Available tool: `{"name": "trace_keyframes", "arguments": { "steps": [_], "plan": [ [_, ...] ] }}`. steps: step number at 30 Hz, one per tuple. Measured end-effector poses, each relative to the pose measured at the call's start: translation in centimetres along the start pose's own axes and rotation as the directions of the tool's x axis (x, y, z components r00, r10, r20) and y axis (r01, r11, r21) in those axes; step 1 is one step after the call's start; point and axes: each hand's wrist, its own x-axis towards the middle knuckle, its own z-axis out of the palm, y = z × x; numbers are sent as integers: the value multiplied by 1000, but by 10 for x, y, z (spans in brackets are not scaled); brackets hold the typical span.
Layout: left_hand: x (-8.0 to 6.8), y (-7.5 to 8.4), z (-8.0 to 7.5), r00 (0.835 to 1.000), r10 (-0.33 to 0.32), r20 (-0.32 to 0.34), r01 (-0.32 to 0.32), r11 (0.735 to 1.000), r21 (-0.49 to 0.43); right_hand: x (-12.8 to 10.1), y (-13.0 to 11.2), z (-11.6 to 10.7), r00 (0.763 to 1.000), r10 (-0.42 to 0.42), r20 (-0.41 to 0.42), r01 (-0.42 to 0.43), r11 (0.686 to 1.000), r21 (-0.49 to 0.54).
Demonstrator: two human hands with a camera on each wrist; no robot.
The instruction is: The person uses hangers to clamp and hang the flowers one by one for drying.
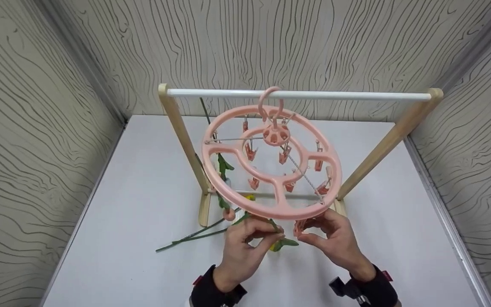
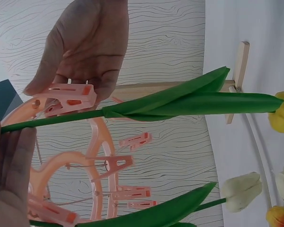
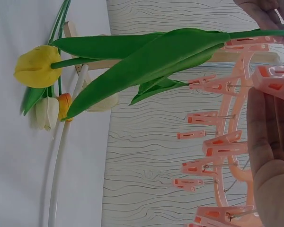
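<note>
My left hand [image 1: 243,249] pinches the green stem of a yellow artificial tulip [image 3: 34,68] between thumb and fingers. The tulip hangs bloom down, with long leaves [image 2: 180,101] below the grip. Beside it, my right hand [image 1: 339,238] grips a pink clothespin [image 1: 298,228] at the front rim of a round pink drying hanger [image 1: 228,194]. In the left wrist view the stem passes close by this clothespin [image 2: 73,97]. A white tulip [image 2: 244,191] hangs head down at the hanger's left side. Several other pink clothespins [image 1: 284,155] dangle from the rings.
The hanger hooks over a white rod [image 1: 348,95] between wooden legs [image 1: 369,149]. More artificial tulips lie on the white table [image 1: 143,179], their stems [image 1: 190,236] pointing front left, with an orange-yellow bloom [image 2: 278,216] among them. Wood-grain patterned walls [image 1: 211,42] surround the table.
</note>
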Motion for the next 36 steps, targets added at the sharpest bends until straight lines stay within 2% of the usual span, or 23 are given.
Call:
{"name": "trace_keyframes", "arguments": {
  "steps": [8, 15, 28, 36],
  "plan": [
    [4, 2, 1, 1000, -16, -26, 16, 1000, -1, 2, -2, 8, 1000, 6, 18, -6, 1000, -15],
    [6, 2, 2, 1000, 11, -27, -11, 1000, 13, 3, -1, 15, 1000, 1, 23, -1, 1000, -8],
    [7, 2, 3, 999, -31, -29, 32, 999, 24, 8, -2, 22, 1000, -19, 3, 19, 1000, 18],
    [8, 1, 5, 1000, 3, -25, -3, 1000, 22, 10, -5, 23, 1000, 18, 8, -18, 1000, 2]
  ]
}}
